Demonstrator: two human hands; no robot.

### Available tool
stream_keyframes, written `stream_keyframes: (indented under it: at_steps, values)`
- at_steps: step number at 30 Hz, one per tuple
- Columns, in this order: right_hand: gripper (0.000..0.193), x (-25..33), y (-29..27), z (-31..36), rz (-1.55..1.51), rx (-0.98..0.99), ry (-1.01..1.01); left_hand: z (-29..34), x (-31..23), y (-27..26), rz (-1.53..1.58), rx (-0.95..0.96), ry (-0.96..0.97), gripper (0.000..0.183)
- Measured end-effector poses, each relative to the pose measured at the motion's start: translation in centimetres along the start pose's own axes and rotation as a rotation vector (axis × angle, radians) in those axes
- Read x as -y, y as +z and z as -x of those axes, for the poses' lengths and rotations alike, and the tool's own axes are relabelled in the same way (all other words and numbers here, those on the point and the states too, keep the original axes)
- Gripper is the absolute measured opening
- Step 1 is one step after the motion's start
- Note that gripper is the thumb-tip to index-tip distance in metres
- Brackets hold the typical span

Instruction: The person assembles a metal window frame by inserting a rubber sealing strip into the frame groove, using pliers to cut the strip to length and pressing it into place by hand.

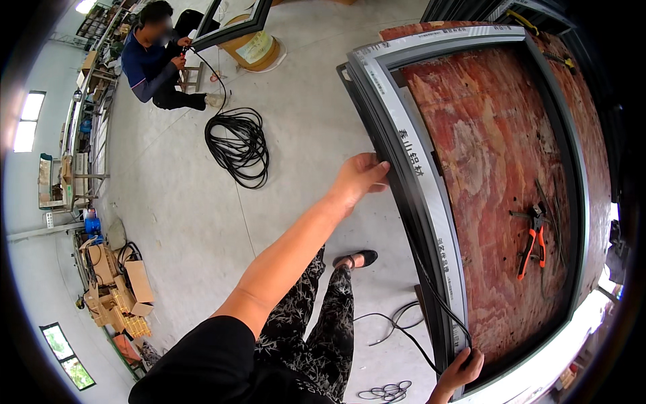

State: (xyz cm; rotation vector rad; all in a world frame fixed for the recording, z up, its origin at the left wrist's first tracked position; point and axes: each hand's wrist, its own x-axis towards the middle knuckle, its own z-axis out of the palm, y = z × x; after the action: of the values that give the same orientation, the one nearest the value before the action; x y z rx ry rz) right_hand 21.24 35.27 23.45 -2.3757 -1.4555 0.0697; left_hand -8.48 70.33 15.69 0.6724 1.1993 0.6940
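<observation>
A large window frame (431, 202), dark grey with pale printed film on its face, lies on a reddish board. My left hand (360, 180) is curled closed against its outer left side, thumb at the dark edge; what sits under the fingertips is hidden. Near the frame's close corner, my right hand (461, 369) pinches a thin black rubber strip (437, 294). From there the strip runs up along the frame's side towards my left hand, blending into the dark profile. More of it loops down to the floor.
Orange-handled pliers (531, 244) lie on the reddish board (484, 135) inside the frame. A black cable coil (237, 145) lies on the floor. A seated person (158, 57) works on another frame (235, 25) beside a round yellowish drum (252, 48). Cardboard boxes (121, 286) stand left.
</observation>
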Motion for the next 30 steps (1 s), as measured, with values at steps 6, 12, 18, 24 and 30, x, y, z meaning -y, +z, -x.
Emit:
stream_keyframes:
  at_steps: [6, 12, 18, 24, 30]
  values:
    - [0.021, 0.2, -0.1, 0.2, 0.007, -0.007, -0.005, 1.3, 2.4, 1.2, 0.026, -0.016, 0.026, 0.028]
    - [0.019, 0.5, -0.4, -0.2, 0.021, 0.013, -0.028, 3.2, 3.8, 3.6, 0.090, -0.042, -0.041, 0.026]
    - [0.017, 0.5, -1.0, 0.3, 0.011, 0.054, -0.052, 4.4, 4.4, 3.4, 0.027, 0.032, -0.103, 0.028]
    - [0.019, 2.8, -2.0, 4.2, -0.116, 0.123, 0.130, 4.9, 4.7, 4.2, 0.031, 0.073, -0.155, 0.027]
    - [0.019, 3.5, -1.6, 4.0, -0.105, 0.124, 0.073, 6.4, 6.3, 5.1, 0.033, 0.151, -0.227, 0.028]
